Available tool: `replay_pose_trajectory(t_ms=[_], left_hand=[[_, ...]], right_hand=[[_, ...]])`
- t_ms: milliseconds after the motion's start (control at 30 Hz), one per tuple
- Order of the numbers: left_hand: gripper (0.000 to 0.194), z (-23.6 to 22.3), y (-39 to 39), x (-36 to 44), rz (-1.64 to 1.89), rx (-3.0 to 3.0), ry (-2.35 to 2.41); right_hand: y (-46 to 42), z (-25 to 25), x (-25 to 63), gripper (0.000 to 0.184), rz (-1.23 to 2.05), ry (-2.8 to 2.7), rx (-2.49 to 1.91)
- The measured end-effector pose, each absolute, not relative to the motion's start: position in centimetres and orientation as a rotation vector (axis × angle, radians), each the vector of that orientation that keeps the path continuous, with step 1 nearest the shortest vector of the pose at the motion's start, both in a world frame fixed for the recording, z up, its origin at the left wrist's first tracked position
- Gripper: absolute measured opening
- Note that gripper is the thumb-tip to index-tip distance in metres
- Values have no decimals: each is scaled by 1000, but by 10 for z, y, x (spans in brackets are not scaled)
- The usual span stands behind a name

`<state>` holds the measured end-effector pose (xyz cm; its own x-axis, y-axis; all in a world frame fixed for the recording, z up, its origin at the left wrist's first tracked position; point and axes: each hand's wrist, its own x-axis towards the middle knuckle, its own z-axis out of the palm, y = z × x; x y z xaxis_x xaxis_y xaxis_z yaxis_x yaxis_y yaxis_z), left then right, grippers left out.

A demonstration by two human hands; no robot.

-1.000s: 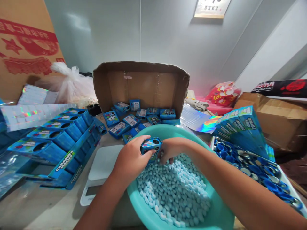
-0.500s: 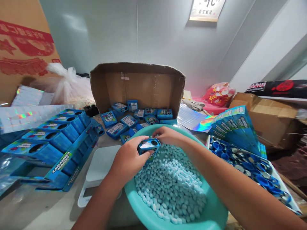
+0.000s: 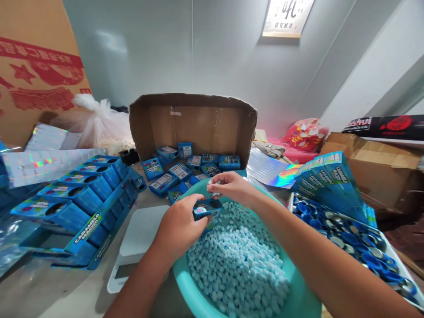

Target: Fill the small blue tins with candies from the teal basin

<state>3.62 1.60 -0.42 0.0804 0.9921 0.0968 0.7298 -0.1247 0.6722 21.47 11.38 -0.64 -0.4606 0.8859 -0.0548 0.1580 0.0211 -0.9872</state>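
Observation:
My left hand (image 3: 181,222) is closed round a small blue candy box (image 3: 208,207), held over the rim of a turquoise basin (image 3: 185,282). A dark round hole shows on the box's upper face. Just above it, my right hand (image 3: 232,187) pinches a few pale candies (image 3: 214,184) between thumb and fingers. Beneath both hands, the basin holds a heap of light-blue candies (image 3: 238,260). A white kitchen scale (image 3: 141,234) stands left of the basin, partly behind my left forearm.
Blue boxes with round holes fill a display tray (image 3: 89,229) at left. Behind the basin, a cardboard carton (image 3: 198,123) lies open with several blue boxes (image 3: 162,183). On the right, a white tray (image 3: 395,260) holds blue-and-silver round parts beside folded blue cartons (image 3: 326,176).
My right hand has risen from beside the box to above it, and pale candies now show in its fingers. The box in my left hand has tilted slightly.

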Motion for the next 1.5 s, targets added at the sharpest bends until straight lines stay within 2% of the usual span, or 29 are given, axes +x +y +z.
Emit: replay_pose_trajectory(t_ms=[200, 367, 533, 767, 1000, 1500], left_hand=[[39, -6, 17, 36, 820, 1867, 1665], [38, -6, 18, 35, 837, 1851, 1632], [34, -5, 17, 35, 882, 1855, 1628], [37, -5, 15, 35, 852, 1846, 1645], [37, -8, 16, 34, 867, 1879, 1624], [36, -6, 16, 33, 820, 1876, 1597]], right_hand=[[111, -1, 218, 34, 1421, -1811, -1017], [108, 2, 220, 25, 1269, -1997, -958], [106, 3, 221, 29, 1343, -2012, -869], [105, 8, 223, 28, 1257, -2118, -879], [101, 11, 222, 35, 1376, -2022, -904], [82, 34, 225, 43, 1077, -2357, -904]])
